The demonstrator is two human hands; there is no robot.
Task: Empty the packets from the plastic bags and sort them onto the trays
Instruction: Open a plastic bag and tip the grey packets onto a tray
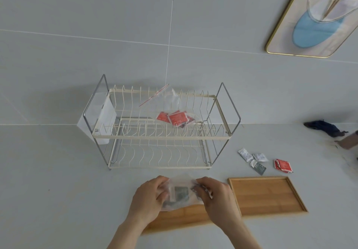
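Clear plastic forms the bag held between both hands above the near wooden tray, low in the middle of the view. Left hand grips the bag's left edge, fingers curled closed on the film; right hand grips the right edge, fingers pinched closed on it. Dark packets show through the film between the two hands. A second wooden tray lies just beside the first, to its right, with its bed bare. Beyond that tray, loose on the grey table, lie white packets, one dark grey packet touching them, and a small stack of red packets a little further right. A two-tier wire dish rack stands behind the hands against the tiled wall. On its upper tier rests another clear bag with a red zip strip, containing red packets. A dark cloth lies at the far right edge of the table. A gold-framed picture hangs on the wall at upper right.
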